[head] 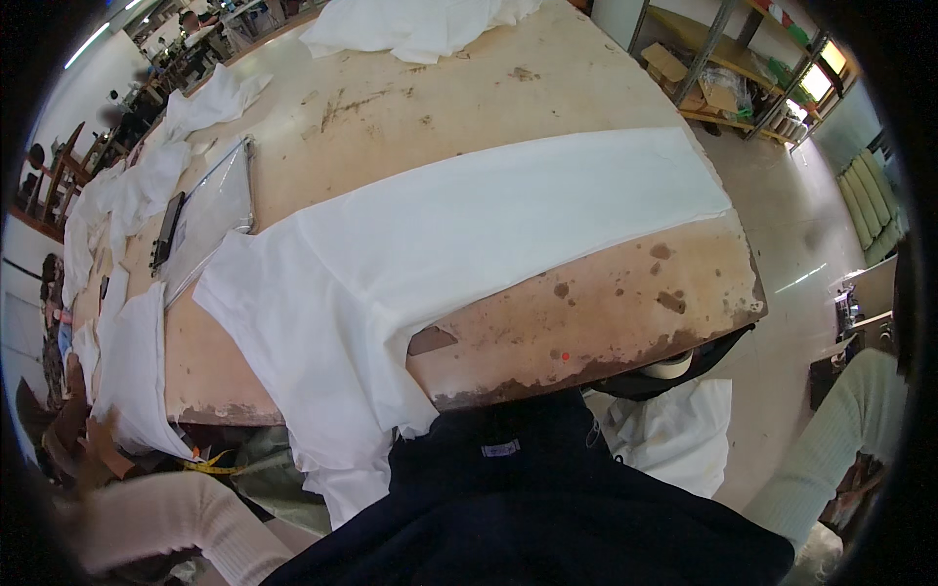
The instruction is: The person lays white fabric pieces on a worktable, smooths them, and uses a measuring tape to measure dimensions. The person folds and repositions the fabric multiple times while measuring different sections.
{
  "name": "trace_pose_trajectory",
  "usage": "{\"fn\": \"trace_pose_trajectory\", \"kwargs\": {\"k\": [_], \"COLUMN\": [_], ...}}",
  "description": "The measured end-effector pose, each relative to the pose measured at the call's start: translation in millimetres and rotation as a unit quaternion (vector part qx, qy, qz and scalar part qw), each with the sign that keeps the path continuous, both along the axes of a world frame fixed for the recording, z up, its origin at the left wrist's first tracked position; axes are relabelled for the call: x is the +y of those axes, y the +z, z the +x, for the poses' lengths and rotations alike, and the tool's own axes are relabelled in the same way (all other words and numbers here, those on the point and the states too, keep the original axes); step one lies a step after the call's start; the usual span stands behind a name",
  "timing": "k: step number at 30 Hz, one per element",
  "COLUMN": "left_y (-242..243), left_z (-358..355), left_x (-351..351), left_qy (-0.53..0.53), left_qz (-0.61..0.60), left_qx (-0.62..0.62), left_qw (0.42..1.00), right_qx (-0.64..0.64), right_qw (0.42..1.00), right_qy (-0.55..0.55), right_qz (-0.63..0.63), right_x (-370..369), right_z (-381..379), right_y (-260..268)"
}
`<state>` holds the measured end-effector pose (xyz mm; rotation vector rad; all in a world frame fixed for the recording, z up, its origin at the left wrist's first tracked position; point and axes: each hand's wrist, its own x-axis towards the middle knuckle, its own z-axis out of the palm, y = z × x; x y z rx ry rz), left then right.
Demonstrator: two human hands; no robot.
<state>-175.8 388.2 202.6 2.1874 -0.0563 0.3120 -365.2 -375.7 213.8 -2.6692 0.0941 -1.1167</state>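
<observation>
A white cloth garment (469,212) lies across the worktable (410,110) before me. One long flat part of it runs to the right edge, and another part hangs over the front edge beside my dark top. My left hand (79,432) is a dark blur at the left rim, close to a strip of white cloth (135,366) draped over the table edge. Whether its fingers hold anything cannot be made out. My right sleeve (824,439) reaches out to the right rim, and the right hand is out of view.
A clear plastic sleeve (220,190) and a black bar-shaped object (168,231) lie at left. More white cloth (425,29) rests at the far end. A yellow tape measure (209,465) hangs below the front edge. Metal shelving (703,58) stands beyond, at right.
</observation>
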Motion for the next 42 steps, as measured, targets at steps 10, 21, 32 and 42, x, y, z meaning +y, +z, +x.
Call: {"fn": "trace_pose_trajectory", "kwargs": {"k": [10, 21, 32, 42], "left_y": [-85.4, -253.9, -253.3, -246.3], "left_z": [-32.4, 214.4, 198.9, 195.5], "left_x": [-81.9, -196.0, -200.7, -206.8], "left_qy": [-0.425, -0.185, -0.162, -0.154], "left_qz": [-0.125, 0.102, 0.097, 0.118], "left_qx": [0.495, -0.065, -0.104, -0.112], "left_qw": [0.747, 0.975, 0.976, 0.975], "right_qx": [0.428, 0.141, 0.206, 0.199], "right_qw": [0.650, 0.880, 0.887, 0.890], "right_qy": [0.608, 0.419, 0.413, -0.409], "right_qz": [0.154, -0.172, 0.030, 0.040], "right_x": [141.2, 323.5, 286.1, -3.6], "right_z": [36.1, 159.9, 148.0, 80.8], "right_y": [-113.5, -196.3, -210.7, -234.7]}}
